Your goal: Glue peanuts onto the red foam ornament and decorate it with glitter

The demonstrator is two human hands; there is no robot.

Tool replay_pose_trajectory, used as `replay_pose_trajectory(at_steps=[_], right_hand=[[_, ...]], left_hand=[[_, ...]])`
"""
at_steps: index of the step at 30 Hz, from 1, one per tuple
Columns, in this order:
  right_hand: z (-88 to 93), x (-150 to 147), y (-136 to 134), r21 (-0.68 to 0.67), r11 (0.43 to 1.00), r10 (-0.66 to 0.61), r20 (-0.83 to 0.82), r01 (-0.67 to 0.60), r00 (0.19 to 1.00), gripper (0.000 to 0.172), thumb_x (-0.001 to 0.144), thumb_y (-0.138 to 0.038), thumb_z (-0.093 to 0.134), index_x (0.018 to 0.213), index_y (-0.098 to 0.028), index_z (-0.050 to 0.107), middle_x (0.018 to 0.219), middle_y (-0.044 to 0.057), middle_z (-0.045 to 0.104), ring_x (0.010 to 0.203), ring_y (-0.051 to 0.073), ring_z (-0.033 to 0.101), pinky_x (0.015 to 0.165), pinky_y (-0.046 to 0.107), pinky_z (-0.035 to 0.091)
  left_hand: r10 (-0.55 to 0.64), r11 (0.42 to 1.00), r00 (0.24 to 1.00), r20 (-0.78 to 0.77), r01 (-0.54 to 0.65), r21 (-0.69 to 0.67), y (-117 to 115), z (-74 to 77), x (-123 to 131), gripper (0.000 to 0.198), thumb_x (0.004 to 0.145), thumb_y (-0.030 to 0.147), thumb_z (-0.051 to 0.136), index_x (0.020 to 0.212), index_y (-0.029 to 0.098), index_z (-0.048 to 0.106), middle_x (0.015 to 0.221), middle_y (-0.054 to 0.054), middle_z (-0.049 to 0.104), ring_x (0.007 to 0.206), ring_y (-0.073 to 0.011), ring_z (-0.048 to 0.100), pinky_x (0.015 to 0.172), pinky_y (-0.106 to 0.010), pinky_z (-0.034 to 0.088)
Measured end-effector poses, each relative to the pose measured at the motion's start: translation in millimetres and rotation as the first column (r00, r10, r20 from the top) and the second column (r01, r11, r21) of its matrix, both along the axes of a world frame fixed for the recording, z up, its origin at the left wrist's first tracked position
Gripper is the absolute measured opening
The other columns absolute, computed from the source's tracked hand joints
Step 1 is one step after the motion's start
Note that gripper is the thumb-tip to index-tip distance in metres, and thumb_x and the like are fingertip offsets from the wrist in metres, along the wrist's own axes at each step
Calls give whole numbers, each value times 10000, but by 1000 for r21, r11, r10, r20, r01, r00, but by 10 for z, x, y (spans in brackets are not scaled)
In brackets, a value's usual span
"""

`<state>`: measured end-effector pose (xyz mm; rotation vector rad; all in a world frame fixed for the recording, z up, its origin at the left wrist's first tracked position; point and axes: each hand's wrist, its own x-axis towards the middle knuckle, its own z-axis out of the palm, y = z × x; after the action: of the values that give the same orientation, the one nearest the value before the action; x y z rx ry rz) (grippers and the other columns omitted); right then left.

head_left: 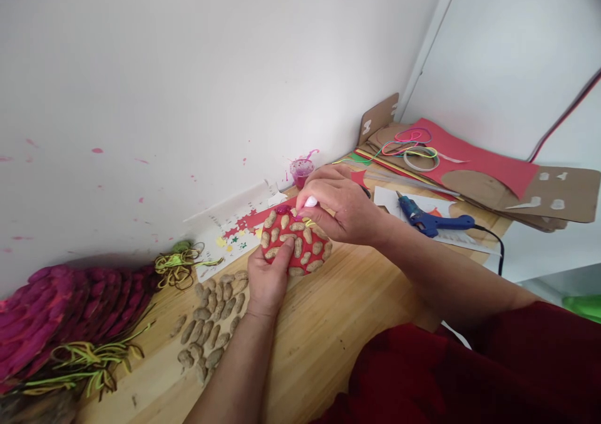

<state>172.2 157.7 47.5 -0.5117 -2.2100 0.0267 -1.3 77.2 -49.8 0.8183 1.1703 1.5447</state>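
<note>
My left hand [268, 280] grips the near left edge of a round red disc [307, 248], its thumb lying on top. Peanuts in their shells cover the disc, and one at the far edge is wet with magenta paint [283, 210]. Over the disc's far side, my right hand [335, 203] is closed in a pinch on a small tool with a white rounded end [310, 201]. Magenta shows just beneath those fingers; the tool's working tip is mostly hidden. Behind the hands stands a clear cup of magenta paint [302, 172].
Loose peanuts [211, 317] lie left of my left forearm. Stacked magenta-painted discs [70, 311] and yarn tassels [89, 361] fill the left end. A blue glue gun [429, 218] rests on paper at right, before cardboard and red sheets [474, 155]. Paint-spotted wall [141, 129] bounds the table.
</note>
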Motion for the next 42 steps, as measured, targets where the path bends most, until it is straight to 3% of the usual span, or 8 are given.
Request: replay_pose_trajectory(at_steps=[22, 29, 35, 42], right_hand=[[-21, -18, -1, 5, 1000, 25, -15, -25, 1000, 166, 993, -315, 543, 915, -205, 639, 845, 25, 712, 888, 211, 616, 893, 383, 361], [8, -5, 9, 1, 1000, 6, -21, -6, 1000, 173, 981, -307, 550, 887, -196, 643, 837, 28, 704, 876, 208, 615, 880, 378, 363], [59, 18, 4, -35, 999, -5, -63, 2, 998, 176, 977, -274, 524, 860, -196, 630, 834, 37, 711, 853, 204, 614, 843, 375, 374], [59, 11, -16, -102, 995, 10, -111, -21, 994, 134, 962, -263, 554, 884, -201, 643, 864, 29, 727, 854, 192, 610, 853, 360, 381]], left_hand=[[4, 1000, 1000, 4, -3, -17, -7, 24, 2, 416, 714, 410, 868, 1024, 154, 759, 1024, -99, 790, 890, -233, 750, 865, -398, 604], [5, 999, 988, 154, 2, -46, 1, 66, 21, 442, 713, 349, 870, 1092, 172, 727, 998, -81, 794, 845, -237, 763, 827, -402, 618], [23, 998, 962, 273, -4, -70, 11, 194, 56, 406, 648, 320, 889, 994, 173, 738, 929, -79, 796, 872, -239, 762, 882, -405, 610], [15, 996, 963, 269, 10, -91, 12, 193, 42, 310, 627, 332, 893, 857, 195, 735, 845, -48, 785, 741, -205, 747, 846, -384, 619]])
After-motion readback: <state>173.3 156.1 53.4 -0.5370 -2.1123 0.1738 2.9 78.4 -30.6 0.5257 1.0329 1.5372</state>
